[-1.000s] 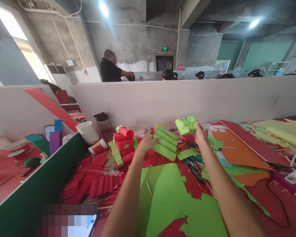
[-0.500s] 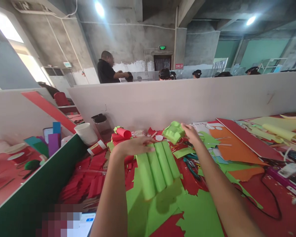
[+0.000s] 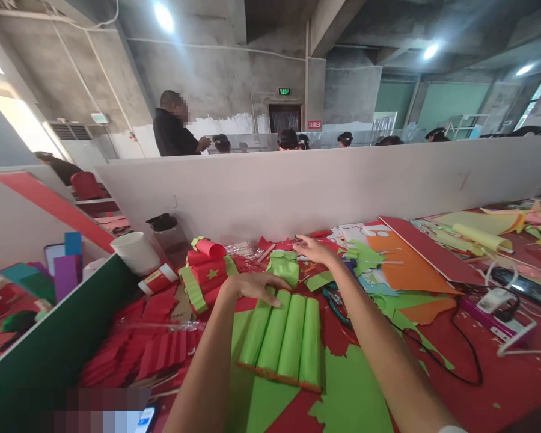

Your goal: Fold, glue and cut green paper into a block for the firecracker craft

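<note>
Lying on green paper (image 3: 358,388), four rolls (image 3: 293,340) seem joined; what remains is unshown. Their far end is touched by the left hand (image 3: 256,287), grip unclear; beyond, the right hand (image 3: 318,249) is held open.

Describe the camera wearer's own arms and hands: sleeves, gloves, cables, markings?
Two slim human forearms, no sleeves along the visible lengths. Left hand and right hand are ungloved; no watch, ring, cable or marking visible on either. A white edge shows at the right forearm's lower end, maybe a cuff or band; too cropped to tell.
</note>
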Demonstrator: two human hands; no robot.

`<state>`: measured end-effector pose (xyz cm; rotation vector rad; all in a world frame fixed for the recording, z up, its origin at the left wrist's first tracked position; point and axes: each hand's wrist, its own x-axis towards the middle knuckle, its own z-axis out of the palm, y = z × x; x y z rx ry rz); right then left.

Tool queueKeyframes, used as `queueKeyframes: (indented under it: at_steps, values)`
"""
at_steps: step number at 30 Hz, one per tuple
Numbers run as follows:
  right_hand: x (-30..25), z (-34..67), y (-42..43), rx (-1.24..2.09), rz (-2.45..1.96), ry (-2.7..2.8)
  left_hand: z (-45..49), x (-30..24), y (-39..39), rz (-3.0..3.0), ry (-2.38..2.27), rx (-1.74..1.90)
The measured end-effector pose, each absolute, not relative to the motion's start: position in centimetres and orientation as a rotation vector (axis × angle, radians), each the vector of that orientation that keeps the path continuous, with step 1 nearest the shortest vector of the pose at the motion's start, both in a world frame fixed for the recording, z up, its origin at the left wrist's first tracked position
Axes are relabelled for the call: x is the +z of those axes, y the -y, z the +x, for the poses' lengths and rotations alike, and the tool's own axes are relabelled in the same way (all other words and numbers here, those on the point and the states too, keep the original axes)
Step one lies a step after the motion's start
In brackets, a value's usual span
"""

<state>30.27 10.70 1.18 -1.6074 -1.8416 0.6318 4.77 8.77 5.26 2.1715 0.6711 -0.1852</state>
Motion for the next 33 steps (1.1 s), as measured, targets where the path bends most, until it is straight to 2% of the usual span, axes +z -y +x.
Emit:
queueKeyframes:
  at_steps: [8, 13, 19, 22, 25, 28, 33]
  values:
    - [1.6, 34.9, -8.9, 0.754, -1.931, 2.111, 4.7, 4.6, -9.2, 2.171, -0.859, -0.133]
    - [1.0, 34.4, -9.0, 0.799, -1.934, 2.189, 5.0, 3.2, -10.1, 2.167, -1.007, -0.013]
    - [3.3, 34.8, -8.1, 0.649, -1.692, 2.144, 4.5, 3.8, -9.9, 2.240, -1.088, -0.117]
    - [5.0, 35.4, -7.2, 0.527, -1.545, 2.052, 4.3, 4.1, -9.6, 2.086, -1.125, -0.208]
    - [5.9, 35.7, -6.7, 0.407, -1.363, 1.896, 4.3, 4.2, -9.1, 1.913, -1.200, -0.267]
    - [6.3, 35.7, -6.9, 0.420, -1.209, 1.696, 4.8, 4.0, -8.7, 1.820, -1.243, -0.269]
    - [7.4, 35.0, -7.2, 0.382, -0.934, 1.254, 5.6, 3.4, -8.6, 1.878, -1.216, -0.246]
